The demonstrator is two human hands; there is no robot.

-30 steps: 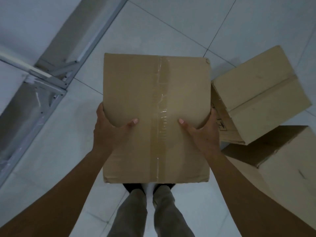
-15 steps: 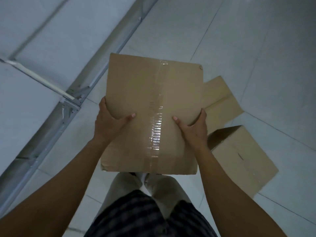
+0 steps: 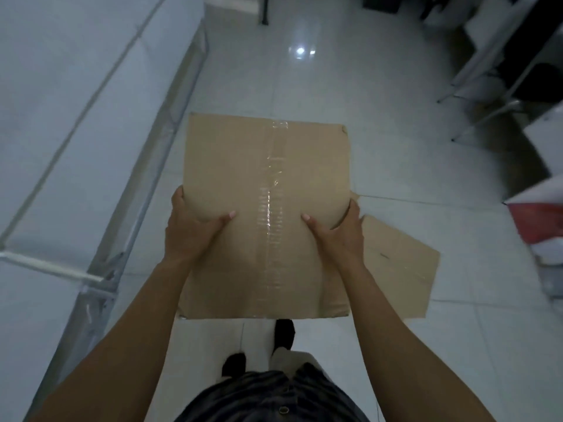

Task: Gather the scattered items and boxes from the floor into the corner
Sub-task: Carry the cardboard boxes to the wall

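Note:
I hold a taped brown cardboard box level in front of me, above the white tile floor. My left hand grips its left side with the thumb on top. On the box's right side sits my right hand, thumb also on top. A second cardboard box lies on the floor to the right, partly hidden behind the held box and my right arm.
A white cabinet or shelf unit with a metal frame runs along the left. A red and white box sits at the right edge. Metal chair or table legs stand at the back right. Open floor stretches ahead.
My view has swung up and around with the box still held in both hands. One floor box has slid out of sight behind the held box, and the room ahead has come into view.

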